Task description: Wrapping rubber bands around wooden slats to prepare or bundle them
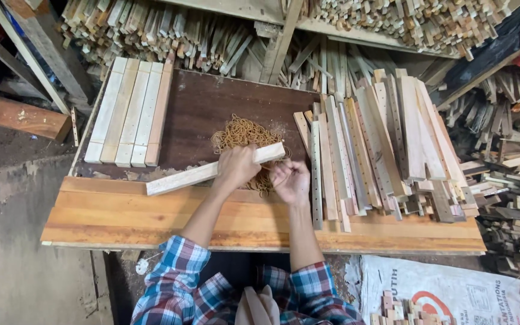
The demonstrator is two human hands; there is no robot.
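Note:
My left hand (236, 167) grips a bundle of pale wooden slats (200, 174) that lies slanted across the dark board, near its right end. My right hand (292, 180) is just to the right of it, fingers curled on a rubber band at the bundle's end. Behind both hands lies a heap of tan rubber bands (243, 133).
Several bundled slats (130, 111) lie side by side at the back left of the dark board (194, 108). A big loose pile of drilled slats (374, 144) fills the right side. The orange wooden table edge (121, 216) runs along the front. Scrap sticks are stacked behind and to the right; a printed sack (452, 292) lies below.

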